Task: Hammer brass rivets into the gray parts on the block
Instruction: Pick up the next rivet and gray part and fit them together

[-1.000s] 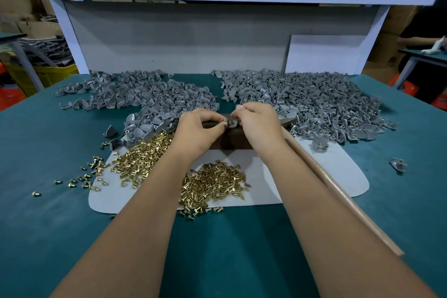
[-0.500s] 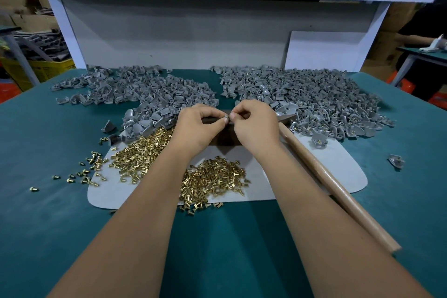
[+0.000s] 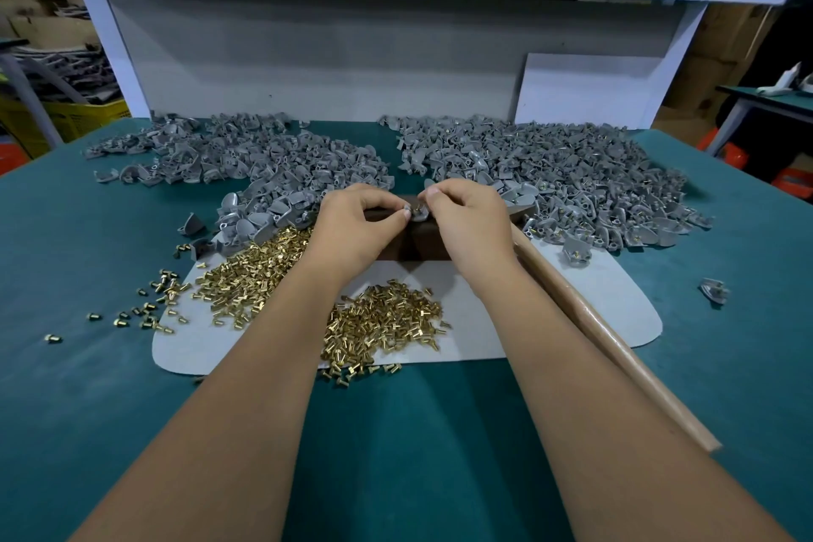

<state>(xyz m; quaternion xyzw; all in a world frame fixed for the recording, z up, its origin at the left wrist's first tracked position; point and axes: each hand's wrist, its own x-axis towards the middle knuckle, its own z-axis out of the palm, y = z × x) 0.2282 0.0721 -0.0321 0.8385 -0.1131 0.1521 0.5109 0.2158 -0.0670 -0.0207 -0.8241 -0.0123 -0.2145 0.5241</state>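
Left hand [image 3: 356, 224] and right hand [image 3: 470, 220] pinch one small gray plastic part [image 3: 415, 213] atop the dark block [image 3: 413, 244] between them, apparently seating a brass rivet [image 3: 417, 211] for hammering.

No legible text or labels.

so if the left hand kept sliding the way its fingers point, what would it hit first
Probably the small gray plastic part on the dark block, already at its fingertips; just beyond is the right hand. Depth is hard to judge.
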